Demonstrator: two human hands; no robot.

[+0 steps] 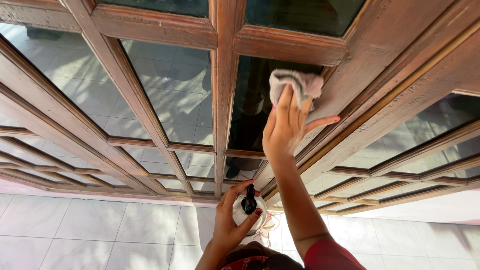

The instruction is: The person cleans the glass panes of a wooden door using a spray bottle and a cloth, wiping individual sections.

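The right hand (286, 125) is raised against a wooden-framed glass door (222, 100), palm flat toward the pane, fingers stretched up and the thumb splayed out to the side. Under its fingertips it presses a crumpled grey cloth (296, 85) onto the dark glass pane (250, 115); most of the cloth bunches above the fingers, close to the upper corner of that pane, touching or nearly touching the wooden rail there. Just beside the thumb runs the slanting edge of the door frame.

Below that wrist, nearer the body, the left hand (231, 227) is wrapped around a small spray bottle (248, 210), fingers curled about its pale body, with the black nozzle head rising between thumb and forefinger. Whether a finger rests on the trigger is hard to tell from this angle.

Beneath both hands lies a white tiled floor (75, 230). The panes to the left of the raised hand reflect similar pale tiles.
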